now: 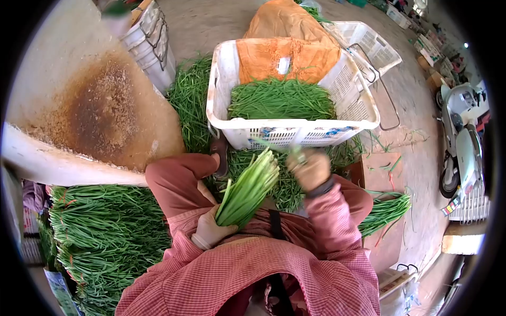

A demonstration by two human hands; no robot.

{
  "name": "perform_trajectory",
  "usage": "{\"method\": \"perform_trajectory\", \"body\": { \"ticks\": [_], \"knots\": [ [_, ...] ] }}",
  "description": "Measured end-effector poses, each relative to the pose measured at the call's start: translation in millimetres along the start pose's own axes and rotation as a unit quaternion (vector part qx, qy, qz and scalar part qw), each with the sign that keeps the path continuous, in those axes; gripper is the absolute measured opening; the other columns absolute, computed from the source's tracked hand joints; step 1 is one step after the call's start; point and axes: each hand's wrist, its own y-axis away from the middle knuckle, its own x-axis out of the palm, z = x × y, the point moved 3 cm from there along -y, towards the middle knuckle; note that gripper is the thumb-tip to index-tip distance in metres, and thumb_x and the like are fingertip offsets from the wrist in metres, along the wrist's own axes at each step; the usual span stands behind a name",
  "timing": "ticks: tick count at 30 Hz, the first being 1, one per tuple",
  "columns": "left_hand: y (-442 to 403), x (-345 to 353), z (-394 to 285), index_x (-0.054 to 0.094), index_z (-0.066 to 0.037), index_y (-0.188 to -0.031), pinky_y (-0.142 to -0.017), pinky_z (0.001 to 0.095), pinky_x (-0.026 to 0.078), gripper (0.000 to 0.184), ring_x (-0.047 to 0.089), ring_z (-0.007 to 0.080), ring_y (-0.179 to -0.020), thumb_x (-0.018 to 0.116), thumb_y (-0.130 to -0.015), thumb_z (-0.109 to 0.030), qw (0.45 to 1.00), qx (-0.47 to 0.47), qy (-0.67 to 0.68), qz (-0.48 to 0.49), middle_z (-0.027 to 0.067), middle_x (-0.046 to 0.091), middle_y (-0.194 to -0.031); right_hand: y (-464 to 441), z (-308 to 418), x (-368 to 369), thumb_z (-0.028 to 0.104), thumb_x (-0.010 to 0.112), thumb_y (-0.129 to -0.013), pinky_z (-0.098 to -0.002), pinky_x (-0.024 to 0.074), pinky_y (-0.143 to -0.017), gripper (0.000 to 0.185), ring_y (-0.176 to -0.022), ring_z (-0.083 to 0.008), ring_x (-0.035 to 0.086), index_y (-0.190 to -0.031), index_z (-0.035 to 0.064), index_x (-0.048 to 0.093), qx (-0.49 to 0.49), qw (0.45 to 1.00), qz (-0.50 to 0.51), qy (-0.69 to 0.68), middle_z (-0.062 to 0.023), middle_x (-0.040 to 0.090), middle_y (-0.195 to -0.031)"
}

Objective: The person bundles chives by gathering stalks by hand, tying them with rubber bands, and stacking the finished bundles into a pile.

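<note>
My left hand [213,228], in a pale glove, is closed around a bunch of garlic chives [247,188] above my lap. The pale cut ends point up and away from me. My right hand [310,168], blurred by motion, is just right of the bunch, apart from it. Its fingers are curled, with a few thin green blades showing at the fingertips. Beyond both hands stands a white plastic crate [295,125] with more chives [282,100] inside and an orange cloth [287,55] over its far side. Loose chive leaves [287,184] cover the floor between my legs.
A thick stack of chives [105,237] lies at left, below a rust-stained pale board [110,105]. On the right, a tied bunch [387,213] rests on a reddish board [383,171]. White buckets [150,47], a second crate [371,45] and a scooter [464,137] stand farther out.
</note>
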Motion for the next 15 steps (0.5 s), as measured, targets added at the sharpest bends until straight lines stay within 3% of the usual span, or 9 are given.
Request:
{"method": "perform_trajectory", "body": {
  "ticks": [2,3,5,6,10,11,12,14,15],
  "knots": [
    [-7.5,-8.5,-7.0,0.046,0.001,-0.113,-0.081,0.0269,0.043,0.055,0.055,0.0160,-0.090,0.069,-0.064,-0.013,0.990,-0.035,0.098,0.091,0.0093,0.058,-0.100,-8.1,46.4,-12.6,0.000,0.051,-0.076,-0.0296,0.0432,-0.054,0.006,-0.067,-0.0184,0.050,-0.079,-0.0039,0.054,-0.136,0.832,-0.195,0.500,-0.0152,0.054,-0.082],
    [-9.6,-8.6,-10.0,0.046,0.001,-0.113,-0.083,0.0272,0.041,0.054,0.053,0.0169,-0.093,0.068,-0.065,-0.011,0.961,-0.067,0.198,0.181,0.0087,0.056,-0.103,-34.0,31.5,-72.0,0.002,0.056,-0.076,-0.0287,0.0425,-0.050,0.021,-0.072,-0.0178,0.051,-0.095,-0.0053,0.050,-0.079,0.813,-0.163,0.554,-0.0177,0.053,-0.092],
    [-12.8,-19.8,0.4,0.045,0.001,-0.115,-0.084,0.0278,0.040,0.054,0.052,0.0177,-0.096,0.066,-0.066,-0.007,0.942,-0.101,0.235,0.216,0.0084,0.055,-0.106,-41.9,-8.5,-128.4,0.021,0.067,-0.069,-0.0339,0.0441,-0.075,0.064,-0.099,-0.0350,0.047,-0.122,0.0065,0.036,0.039,0.695,-0.088,0.712,-0.0264,0.040,-0.116],
    [-18.2,-24.8,5.5,0.044,0.000,-0.116,-0.085,0.0285,0.039,0.055,0.050,0.0186,-0.098,0.065,-0.066,-0.003,0.922,-0.130,0.273,0.241,0.0080,0.053,-0.108,-9.2,5.4,-87.2,0.027,0.071,-0.066,-0.0361,0.0417,-0.084,0.076,-0.108,-0.0415,0.042,-0.128,0.0119,0.031,0.168,0.457,-0.120,0.865,-0.0289,0.033,-0.123],
    [-15.8,-32.9,-0.7,0.034,-0.002,-0.124,-0.089,0.0310,0.036,0.068,0.046,0.0210,-0.104,0.064,-0.064,-0.017,0.902,-0.129,0.319,0.260,0.0113,0.046,-0.118,27.9,-22.2,-104.3,0.050,0.066,-0.064,-0.0393,0.0303,-0.096,0.093,-0.120,-0.0451,0.022,-0.134,0.0171,0.015,0.094,0.697,-0.108,0.702,-0.0327,0.016,-0.131],
    [-14.9,-33.2,-1.1,0.033,-0.002,-0.125,-0.090,0.0311,0.036,0.069,0.045,0.0211,-0.106,0.063,-0.065,-0.021,0.904,-0.123,0.320,0.257,0.0116,0.045,-0.119,42.2,-23.0,-68.8,0.052,0.061,-0.068,-0.0386,0.0263,-0.098,0.094,-0.122,-0.0418,0.020,-0.134,0.0098,0.010,0.117,0.683,-0.070,0.718,-0.0304,0.012,-0.133],
    [-15.0,-33.7,-3.6,0.033,-0.002,-0.125,-0.090,0.0311,0.036,0.069,0.045,0.0211,-0.106,0.063,-0.065,-0.021,0.904,-0.126,0.316,0.261,0.0116,0.045,-0.119,44.4,-73.9,-93.6,0.052,0.056,-0.073,-0.0408,0.0209,-0.101,0.095,-0.125,-0.0378,0.015,-0.133,0.0038,0.000,0.035,0.886,0.047,0.460,-0.0267,0.007,-0.136],
    [-16.9,-31.2,-11.0,0.033,-0.002,-0.125,-0.091,0.0316,0.035,0.070,0.044,0.0214,-0.107,0.063,-0.065,-0.020,0.903,-0.134,0.309,0.268,0.0116,0.045,-0.119,50.6,-99.2,-53.2,0.052,0.053,-0.074,-0.0417,0.0118,-0.103,0.098,-0.128,-0.0323,0.007,-0.132,0.0022,-0.007,0.193,0.944,0.181,0.196,-0.0244,0.004,-0.137],
    [-16.1,-27.1,-13.9,0.033,-0.001,-0.126,-0.091,0.0316,0.035,0.068,0.044,0.0211,-0.108,0.062,-0.066,-0.013,0.882,-0.137,0.346,0.290,0.0115,0.045,-0.119,38.1,-110.6,-30.4,0.052,0.054,-0.074,-0.0415,0.0149,-0.103,0.091,-0.128,-0.0291,0.013,-0.134,0.0036,0.004,0.035,0.957,0.259,0.123,-0.0198,0.012,-0.137]
  ]
}}
